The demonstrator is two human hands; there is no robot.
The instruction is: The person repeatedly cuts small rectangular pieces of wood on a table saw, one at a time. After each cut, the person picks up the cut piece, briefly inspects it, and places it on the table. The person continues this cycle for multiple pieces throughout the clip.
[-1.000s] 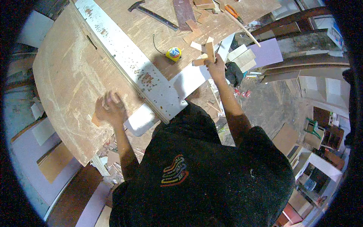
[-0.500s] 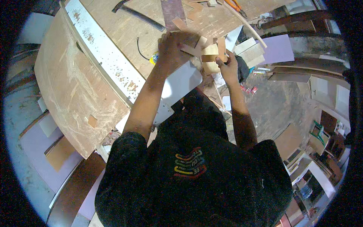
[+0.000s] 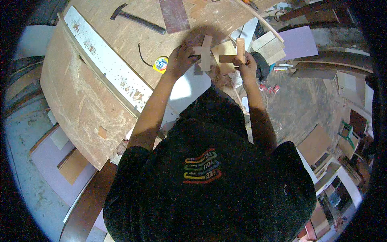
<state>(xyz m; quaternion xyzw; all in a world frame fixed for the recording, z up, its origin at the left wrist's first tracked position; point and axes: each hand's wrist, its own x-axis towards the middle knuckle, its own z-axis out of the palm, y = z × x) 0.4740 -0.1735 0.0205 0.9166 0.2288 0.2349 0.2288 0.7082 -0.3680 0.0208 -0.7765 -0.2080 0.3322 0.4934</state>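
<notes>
My left hand [image 3: 181,60] is closed on a T-shaped wooden piece [image 3: 206,56], made of a pale upright strip with a short arm toward my fingers. In my right hand [image 3: 246,67], pinched near its corner, is a second joined wooden piece [image 3: 240,49], with a light upright strip and a darker arm pointing left. The two pieces are held apart, facing each other above the table's near edge. Behind the right-hand piece lies a pale yellowish board [image 3: 223,49]. A yellow and white tape measure [image 3: 161,63] rests just left of my left hand.
A hammer [image 3: 139,19] and a reddish-brown board [image 3: 175,17] lie on the wooden worktable [image 3: 111,40]. Below my left hand is a white panel [image 3: 193,90]. Light offcuts [image 3: 268,47] and a lilac sheet [image 3: 299,42] are at the right, with red scraps [image 3: 274,88] on the floor.
The two wooden pieces, close together and overlapping before, are now apart. My left hand was blurred and has come lower, uncovering the tape measure. The whole view has shifted slightly.
</notes>
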